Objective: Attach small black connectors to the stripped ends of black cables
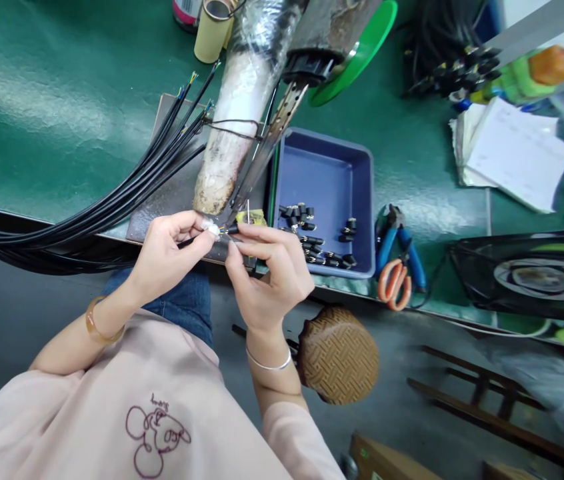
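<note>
My left hand (175, 243) pinches the end of a black cable close to its bared coloured wires, with something white at the thumb and fingertips. Facing it, my right hand (275, 260) has its fingertips together at a small black piece (233, 229) beside those wires; the fingers partly hide it. Just above both hands is the tip of a soldering iron (242, 190), hanging down from a stand. A white, plastic-wrapped tube (242, 93) ends right over my left fingertips. Black cables (127, 190) with stripped coloured ends lie in a bundle to the left.
A blue tray (325, 157) with several black connectors stands right of my hands. Beyond it lie blue-handled cutters (387, 247) and orange-handled scissors (395, 283). A solder spool (362, 60) and a yellow cup (211, 33) are behind. A round stool (339, 357) stands below the bench edge.
</note>
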`<state>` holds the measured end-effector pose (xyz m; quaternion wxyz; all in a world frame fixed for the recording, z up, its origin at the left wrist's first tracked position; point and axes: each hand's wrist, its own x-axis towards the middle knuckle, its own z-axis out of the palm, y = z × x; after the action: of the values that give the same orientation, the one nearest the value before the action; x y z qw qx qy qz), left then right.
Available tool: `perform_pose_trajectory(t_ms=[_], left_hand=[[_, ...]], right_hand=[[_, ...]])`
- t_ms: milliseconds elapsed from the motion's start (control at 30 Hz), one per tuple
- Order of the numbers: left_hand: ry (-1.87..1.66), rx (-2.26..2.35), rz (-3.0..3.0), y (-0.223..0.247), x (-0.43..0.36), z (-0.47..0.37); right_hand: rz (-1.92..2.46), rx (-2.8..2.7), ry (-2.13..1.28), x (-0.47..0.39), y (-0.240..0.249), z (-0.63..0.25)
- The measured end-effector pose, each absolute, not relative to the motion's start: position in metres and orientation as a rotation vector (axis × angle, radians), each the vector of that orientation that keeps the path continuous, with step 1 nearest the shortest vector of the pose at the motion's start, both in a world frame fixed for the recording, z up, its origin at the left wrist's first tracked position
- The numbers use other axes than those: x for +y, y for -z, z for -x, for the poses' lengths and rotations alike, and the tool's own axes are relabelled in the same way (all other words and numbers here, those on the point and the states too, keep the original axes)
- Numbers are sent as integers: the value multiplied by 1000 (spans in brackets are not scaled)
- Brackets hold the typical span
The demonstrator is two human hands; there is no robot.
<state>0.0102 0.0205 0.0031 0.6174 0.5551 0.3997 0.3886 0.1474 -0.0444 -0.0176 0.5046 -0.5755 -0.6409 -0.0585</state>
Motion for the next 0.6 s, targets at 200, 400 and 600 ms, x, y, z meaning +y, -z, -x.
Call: perform_pose_trajectory(t_ms=[200,400,600], left_hand=[[-863,942,-1280,-6,20,-10],[-834,936,-1277,-3,19,-8],[-795,948,-1280,-3,18,-7]], right_hand=[[1394,-1555,156,-46,16,-147],[1399,-1594,127,-48,17,-149],[1378,-1591,103,-49,18,-149]])
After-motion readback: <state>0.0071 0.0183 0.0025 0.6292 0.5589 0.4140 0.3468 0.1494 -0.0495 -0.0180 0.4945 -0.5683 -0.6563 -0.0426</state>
